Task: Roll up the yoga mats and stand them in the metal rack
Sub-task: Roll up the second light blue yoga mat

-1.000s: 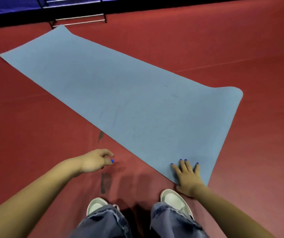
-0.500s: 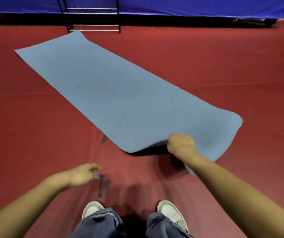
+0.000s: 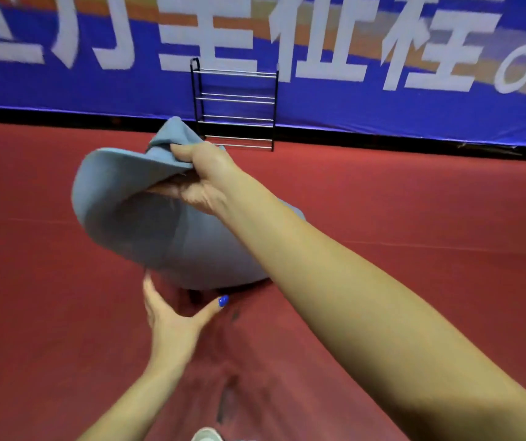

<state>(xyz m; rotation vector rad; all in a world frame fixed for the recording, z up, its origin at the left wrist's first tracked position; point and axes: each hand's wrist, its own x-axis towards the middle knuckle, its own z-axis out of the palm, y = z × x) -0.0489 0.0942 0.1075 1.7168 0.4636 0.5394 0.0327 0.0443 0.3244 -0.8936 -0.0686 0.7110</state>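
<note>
One yoga mat [image 3: 147,224] is in play, and its state has changed sharply within the last second: a moment ago it lay flat along the red floor [image 3: 414,202] with the right hand pressing on its near corner, then that corner came up a little; now the near end is hauled well off the ground and folded forward over the rest, billowing in a loose hump. The right hand [image 3: 198,176] grips the bunched edge, thumb on top and fingers curled beneath the fabric. The left hand [image 3: 172,316], which hung idle beside the mat before, now reaches in low under the lifted fold with fingers spread and holding nothing, just short of the mat's underside.

My reading is that rolling has only begun: the mat is gathered, not yet wound, and the crumpled grip suggests a loose, uneven start that may need tightening with both hands. The metal rack [image 3: 235,106] stands against the blue banner [image 3: 414,58] well beyond the mat, its rails bare as far as the view shows.
</note>
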